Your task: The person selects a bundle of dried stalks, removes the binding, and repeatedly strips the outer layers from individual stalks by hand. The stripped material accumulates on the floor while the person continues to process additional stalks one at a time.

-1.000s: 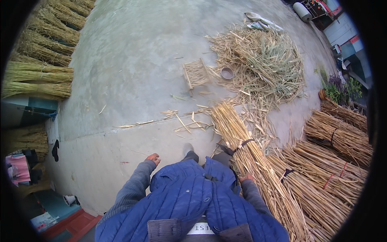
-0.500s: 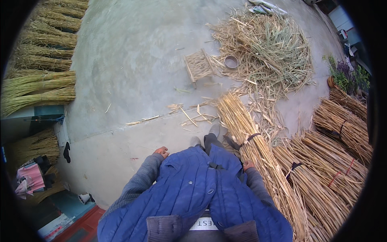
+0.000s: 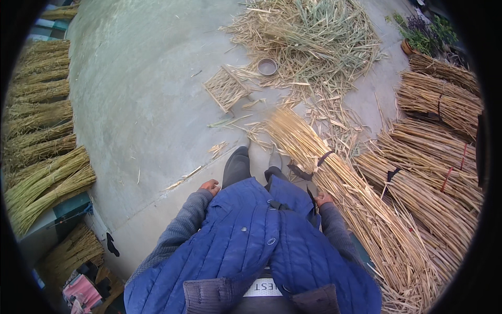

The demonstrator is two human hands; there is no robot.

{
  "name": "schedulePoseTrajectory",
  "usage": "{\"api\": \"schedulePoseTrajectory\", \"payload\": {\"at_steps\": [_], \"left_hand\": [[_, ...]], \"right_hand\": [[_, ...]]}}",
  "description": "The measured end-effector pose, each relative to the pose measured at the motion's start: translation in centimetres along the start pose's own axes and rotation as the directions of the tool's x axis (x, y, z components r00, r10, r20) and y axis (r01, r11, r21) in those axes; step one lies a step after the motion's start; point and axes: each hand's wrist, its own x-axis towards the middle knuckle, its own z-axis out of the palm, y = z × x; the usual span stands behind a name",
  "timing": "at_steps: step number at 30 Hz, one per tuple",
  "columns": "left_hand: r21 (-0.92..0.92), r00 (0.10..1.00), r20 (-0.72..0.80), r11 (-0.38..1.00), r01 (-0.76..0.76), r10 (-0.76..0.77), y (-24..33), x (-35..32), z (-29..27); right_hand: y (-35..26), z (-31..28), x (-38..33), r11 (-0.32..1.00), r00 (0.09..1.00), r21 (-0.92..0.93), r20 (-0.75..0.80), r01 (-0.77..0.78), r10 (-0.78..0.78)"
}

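My left hand (image 3: 210, 187) hangs beside my blue padded vest with its fingers loosely bent and nothing visible in them. My right hand (image 3: 323, 198) hangs at my other side, close to the near edge of a long bundle of dry straw-coloured stalks (image 3: 345, 191). Its fingers look loose, partly hidden, and I see nothing held in them. A dark strap (image 3: 325, 157) goes around that bundle, which lies on the ground to my right. One dark-trousered leg (image 3: 236, 168) is stretched forward ahead of the other.
A slatted wooden stool (image 3: 227, 89) and a round bowl (image 3: 267, 66) stand ahead by a big heap of stripped leaves (image 3: 319, 42). More tied stalk bundles (image 3: 444, 178) lie at right, near potted plants (image 3: 426, 34). Greenish bundles (image 3: 49, 186) line the left side.
My left leg has stepped forward and my view has turned right, so the stool and heap sit further left. Both hands stay low at my sides.
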Motion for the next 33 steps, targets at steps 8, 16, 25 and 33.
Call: {"api": "schedulePoseTrajectory", "payload": {"at_steps": [8, 16, 25, 33], "left_hand": [[0.248, 0.987, 0.162, 0.969, -0.021, -0.02, 2.0, 9.1, -13.3], [0.424, 0.964, 0.264, 0.902, -0.081, -0.038, 8.3, 10.5, -16.8], [0.586, 0.934, 0.336, 0.804, -0.104, -0.124, 11.4, 8.2, -13.9], [0.723, 0.927, 0.29, 0.689, -0.05, -0.237, 11.3, 8.2, -13.3]], "right_hand": [[1.8, 12.3, -5.8, 0.93, 0.961, 0.293, -0.099, -0.22, 0.258], [0.3, 19.0, -5.4, 0.857, 0.928, 0.471, -0.18, -0.211, 0.327], [2.0, 23.5, 9.6, 0.667, 0.853, 0.734, -0.261, -0.13, 0.453], [1.9, 19.7, 17.6, -0.379, 0.814, 0.924, 0.189, 0.041, 0.549]]}}
